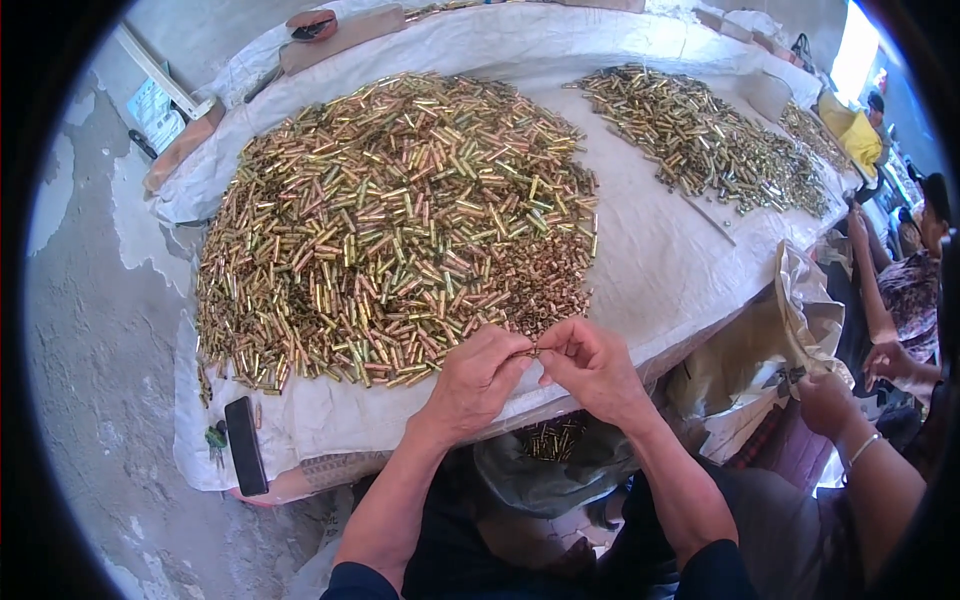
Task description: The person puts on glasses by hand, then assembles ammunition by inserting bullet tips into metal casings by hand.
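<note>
My left hand point(473, 380) and my right hand point(592, 372) meet over the near edge of the sheet-covered table point(660, 270). Between their fingertips is a small brass-coloured metal piece point(534, 352), mostly covered by the fingers; both hands pinch it. Just beyond lies a big heap of gold-coloured metal sleeves point(400, 210). Smaller, copper-toned short metal pieces point(540, 285) make up its right front part. Below my hands, a dark grey sack point(510, 480) hangs open with several brass-coloured pieces point(553, 437) inside.
A second heap of metal pieces point(710, 140) lies at the back right, with a thin rod point(708, 220) beside it. A black phone point(246, 445) rests at the left front corner. To my right are a tan sack point(735, 370) and another person's hand point(830, 403).
</note>
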Action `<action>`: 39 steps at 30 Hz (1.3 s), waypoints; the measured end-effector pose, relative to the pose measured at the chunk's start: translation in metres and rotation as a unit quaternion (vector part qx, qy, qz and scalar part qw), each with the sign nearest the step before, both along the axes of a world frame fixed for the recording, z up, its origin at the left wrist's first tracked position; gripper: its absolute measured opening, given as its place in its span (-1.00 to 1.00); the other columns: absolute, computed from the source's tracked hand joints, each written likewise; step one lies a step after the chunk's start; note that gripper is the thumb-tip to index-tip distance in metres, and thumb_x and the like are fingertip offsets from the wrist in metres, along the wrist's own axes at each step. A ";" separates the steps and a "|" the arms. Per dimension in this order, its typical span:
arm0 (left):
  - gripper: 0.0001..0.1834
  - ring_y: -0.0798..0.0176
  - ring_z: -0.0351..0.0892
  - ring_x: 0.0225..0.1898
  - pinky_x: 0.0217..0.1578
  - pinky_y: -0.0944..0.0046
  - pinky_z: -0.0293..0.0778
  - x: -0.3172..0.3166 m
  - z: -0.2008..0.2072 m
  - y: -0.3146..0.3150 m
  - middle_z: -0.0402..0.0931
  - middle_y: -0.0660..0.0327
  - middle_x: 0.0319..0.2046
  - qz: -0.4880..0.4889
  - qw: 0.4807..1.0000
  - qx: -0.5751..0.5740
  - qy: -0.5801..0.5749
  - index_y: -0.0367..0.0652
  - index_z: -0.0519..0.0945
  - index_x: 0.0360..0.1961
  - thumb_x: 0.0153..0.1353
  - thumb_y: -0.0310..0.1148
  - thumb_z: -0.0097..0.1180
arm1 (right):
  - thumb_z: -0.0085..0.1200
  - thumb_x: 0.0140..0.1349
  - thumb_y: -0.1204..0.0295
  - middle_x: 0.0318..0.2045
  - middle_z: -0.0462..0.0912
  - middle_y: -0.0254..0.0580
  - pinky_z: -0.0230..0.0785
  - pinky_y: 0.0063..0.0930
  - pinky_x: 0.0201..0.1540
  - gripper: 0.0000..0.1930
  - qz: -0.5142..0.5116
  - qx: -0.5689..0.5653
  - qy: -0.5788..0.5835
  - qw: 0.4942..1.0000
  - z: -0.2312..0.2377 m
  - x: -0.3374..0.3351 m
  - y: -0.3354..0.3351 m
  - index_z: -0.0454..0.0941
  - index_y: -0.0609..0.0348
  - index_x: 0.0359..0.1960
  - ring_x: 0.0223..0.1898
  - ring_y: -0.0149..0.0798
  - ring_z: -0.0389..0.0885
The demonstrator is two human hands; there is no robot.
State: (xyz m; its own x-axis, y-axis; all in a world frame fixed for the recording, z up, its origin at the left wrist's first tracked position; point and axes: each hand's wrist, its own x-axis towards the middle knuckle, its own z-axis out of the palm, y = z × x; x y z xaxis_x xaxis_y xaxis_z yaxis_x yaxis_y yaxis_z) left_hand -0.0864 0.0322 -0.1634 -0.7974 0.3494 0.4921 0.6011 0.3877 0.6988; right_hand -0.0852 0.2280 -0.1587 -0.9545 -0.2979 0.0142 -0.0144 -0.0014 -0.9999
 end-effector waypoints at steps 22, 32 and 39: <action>-0.90 0.32 0.44 -0.41 -0.37 0.32 0.36 0.006 0.000 0.005 0.50 0.19 -0.39 -0.024 0.994 0.047 -0.101 -0.27 0.57 -0.23 0.30 -0.46 0.10 | 0.15 0.33 0.52 -0.43 0.58 -0.33 0.47 -0.62 -0.39 -0.90 0.032 -0.034 -0.026 0.999 0.004 0.004 0.004 0.50 0.31 -0.24 -0.41 -0.50 0.63; -0.81 0.52 0.26 -0.61 -0.57 0.44 0.19 0.024 -0.004 0.031 0.34 0.38 -0.62 -0.083 0.936 0.180 -0.290 -0.22 0.48 -0.38 0.38 -0.37 -0.02 | 0.18 0.35 0.40 -0.40 0.58 -0.27 0.53 -0.52 -0.33 -0.80 0.172 -0.035 -0.098 0.980 -0.010 0.010 0.032 0.47 0.30 -0.27 -0.42 -0.40 0.65; -0.77 0.58 0.08 -0.66 -0.66 0.46 -0.01 0.030 -0.002 0.037 0.25 0.41 -0.65 -0.074 0.872 0.253 -0.413 -0.17 0.38 -0.46 0.38 -0.37 -0.08 | 0.14 0.37 0.39 -0.40 0.60 -0.25 0.54 -0.53 -0.34 -0.80 0.187 -0.016 -0.088 0.978 -0.002 0.011 0.034 0.50 0.31 -0.30 -0.43 -0.40 0.65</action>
State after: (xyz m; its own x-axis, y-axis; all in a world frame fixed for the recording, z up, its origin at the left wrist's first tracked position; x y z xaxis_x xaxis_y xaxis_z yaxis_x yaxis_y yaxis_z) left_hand -0.0559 0.0689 -0.1657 -0.9170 0.3839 -0.1085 -0.1718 -0.1346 0.9759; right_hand -0.0743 0.2621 -0.1604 -0.7668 -0.6294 -0.1261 0.1658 -0.0044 -0.9861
